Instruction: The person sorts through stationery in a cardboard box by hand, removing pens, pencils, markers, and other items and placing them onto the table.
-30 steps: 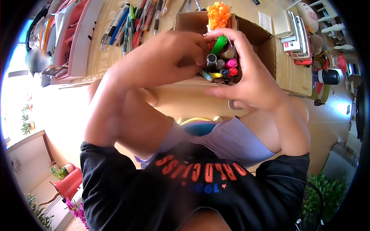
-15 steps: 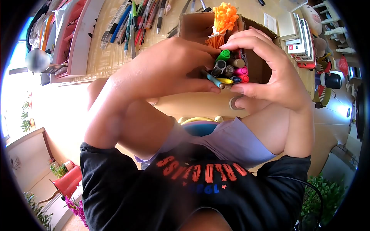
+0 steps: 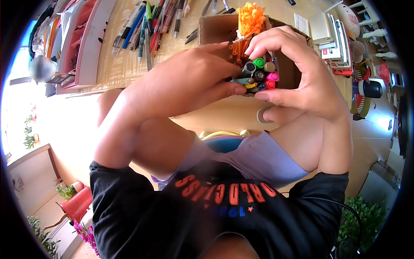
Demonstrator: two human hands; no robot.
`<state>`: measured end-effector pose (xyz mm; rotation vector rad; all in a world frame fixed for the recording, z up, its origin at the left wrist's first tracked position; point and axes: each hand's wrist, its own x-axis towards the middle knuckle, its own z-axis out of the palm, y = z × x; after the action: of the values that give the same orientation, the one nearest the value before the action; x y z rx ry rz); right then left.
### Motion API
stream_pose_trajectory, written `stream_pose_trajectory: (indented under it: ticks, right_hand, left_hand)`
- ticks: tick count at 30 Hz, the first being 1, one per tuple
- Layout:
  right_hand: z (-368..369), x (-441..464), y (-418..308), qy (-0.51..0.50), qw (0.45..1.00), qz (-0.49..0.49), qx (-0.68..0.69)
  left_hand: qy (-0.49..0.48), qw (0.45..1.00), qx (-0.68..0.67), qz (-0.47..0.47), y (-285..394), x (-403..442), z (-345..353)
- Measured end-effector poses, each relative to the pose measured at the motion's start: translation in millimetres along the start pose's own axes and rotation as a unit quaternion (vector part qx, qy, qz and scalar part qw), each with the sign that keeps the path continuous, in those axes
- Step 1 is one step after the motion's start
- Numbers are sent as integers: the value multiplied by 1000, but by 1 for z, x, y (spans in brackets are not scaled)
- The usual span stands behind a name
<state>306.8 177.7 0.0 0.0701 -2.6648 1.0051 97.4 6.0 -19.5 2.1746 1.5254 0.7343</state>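
Observation:
A bundle of capped markers and pens [image 3: 259, 76], with green, black, tan, pink, red and yellow ends, stands upright at the front of a cardboard box [image 3: 212, 31]. From the left, my left hand [image 3: 194, 77] pinches the teal pen [image 3: 242, 81] at the bundle's edge between thumb and fingers. Curved around the bundle's right side, my right hand [image 3: 302, 71] has its thumb at the lower edge and its fingertips at the top. An orange bunch of thin strips [image 3: 251, 19], tied with white, rises from the box just behind. The box's inside is partly hidden by my hands.
Loose pens and markers [image 3: 148, 26] lie on the table [image 3: 112, 71] at the back left. A pink and white shelf unit [image 3: 89, 45] stands at the left edge. Stacked small boxes [image 3: 334, 43] and a pig plush [image 3: 348, 20] are at the right.
Both hands and the bundle have moved right since the first frame. Lately the pen ends have shifted slightly, the teal pen now lies more sideways, and my left index finger has lifted.

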Motion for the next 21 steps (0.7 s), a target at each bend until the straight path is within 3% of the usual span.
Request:
stream_pose_trajectory:
  ticks: [5,14,17,21]
  right_hand:
    - [-2,-1,-6,-14,999,38,3]
    - [-6,1,-6,-37,998,49,20]
    - [-4,2,-5,-27,998,42,42]
    - [-7,2,-4,-26,999,26,38]
  left_hand:
    - [-25,980,-107,-163,17,-5,-2]
    - [-2,990,-45,-135,18,-5,6]
    - [55,990,130,-23,17,-4,6]
    - [48,995,78,-46,17,-3,2]
